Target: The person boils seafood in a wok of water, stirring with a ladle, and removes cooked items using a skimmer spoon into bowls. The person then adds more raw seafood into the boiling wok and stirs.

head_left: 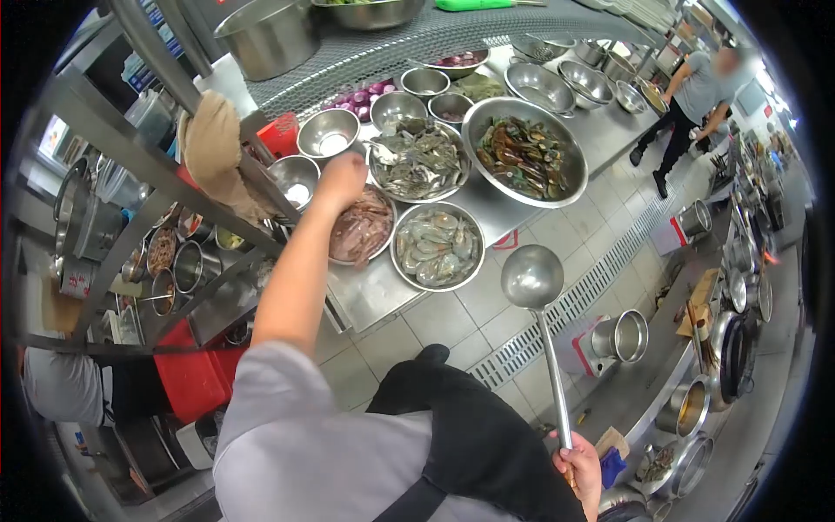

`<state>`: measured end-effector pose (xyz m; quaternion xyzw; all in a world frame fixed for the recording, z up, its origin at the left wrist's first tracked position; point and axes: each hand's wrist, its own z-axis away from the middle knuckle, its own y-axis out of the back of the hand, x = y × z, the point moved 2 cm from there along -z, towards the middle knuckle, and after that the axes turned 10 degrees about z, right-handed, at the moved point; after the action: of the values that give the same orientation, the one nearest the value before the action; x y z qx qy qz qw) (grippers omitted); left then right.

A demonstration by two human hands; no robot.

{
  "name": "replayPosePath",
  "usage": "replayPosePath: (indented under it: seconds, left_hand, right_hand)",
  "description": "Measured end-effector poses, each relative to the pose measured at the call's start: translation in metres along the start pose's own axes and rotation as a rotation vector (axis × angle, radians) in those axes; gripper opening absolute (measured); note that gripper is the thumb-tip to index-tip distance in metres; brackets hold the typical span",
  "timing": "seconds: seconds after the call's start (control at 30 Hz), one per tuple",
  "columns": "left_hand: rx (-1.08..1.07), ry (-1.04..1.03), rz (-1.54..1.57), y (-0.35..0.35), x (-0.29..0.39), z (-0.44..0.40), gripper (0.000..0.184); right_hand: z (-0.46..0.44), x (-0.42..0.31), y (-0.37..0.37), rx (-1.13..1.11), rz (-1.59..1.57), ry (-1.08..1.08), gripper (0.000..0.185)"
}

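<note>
My left hand [344,180] reaches over the steel counter, its fingers curled; whatever they hold, if anything, is hidden. It hovers beside two small steel bowls, one with white contents [332,143] and another [297,178] nearer the post. Close to the wrist lies a bowl of pinkish squid [361,230]. Cut crab pieces [417,161] fill the bowl right of the hand, and whole raw shrimp [437,245] fill one below it. Low on the right, my right hand [578,470] grips the handle of a large steel ladle [532,277], its round cup raised away from the bowls.
A wide bowl of mussels [526,157] sits at the counter edge. Behind are purple onions [364,97] and more steel bowls. A metal post with a brown cloth [213,157] stands left. A stove line with pots [619,337] runs along the right. A person [691,91] stands beyond.
</note>
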<state>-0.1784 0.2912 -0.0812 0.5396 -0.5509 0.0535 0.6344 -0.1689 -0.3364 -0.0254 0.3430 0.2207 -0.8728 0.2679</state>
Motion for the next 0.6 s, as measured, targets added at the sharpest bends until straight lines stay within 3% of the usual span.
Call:
replayPosePath:
  seconds: [0.07, 0.13, 0.17, 0.2, 0.23, 0.33, 0.6]
  left_hand:
    - [-0.254, 0.064, -0.292, -0.007, -0.016, -0.053, 0.034]
    - [-0.406, 0.190, -0.318, -0.023, -0.036, -0.081, 0.029]
    - [-0.422, 0.349, -0.061, -0.028, -0.043, -0.082, 0.025]
    - [-0.433, 0.503, 0.198, -0.034, -0.050, -0.081, 0.022]
    - [-0.317, 0.553, 0.276, -0.041, -0.055, -0.081, 0.017]
    - [-0.304, 0.630, 0.496, -0.052, -0.066, -0.084, 0.018]
    - [-0.254, 0.567, 0.555, -0.059, -0.088, -0.097, 0.015]
  right_hand:
    - [0.003, -0.016, -0.011, -0.004, 0.019, -0.105, 0.037]
    - [0.006, -0.024, -0.016, -0.005, 0.028, -0.140, 0.037]
    - [0.007, -0.027, -0.020, -0.007, 0.029, -0.178, 0.037]
    - [0.009, -0.032, -0.024, -0.006, 0.030, -0.176, 0.037]
    - [0.012, -0.037, -0.029, 0.004, 0.056, -0.191, 0.037]
    - [0.015, -0.042, -0.034, 0.051, 0.068, -0.230, 0.036]
    - [0.008, -0.047, -0.042, 0.050, 0.095, -0.254, 0.036]
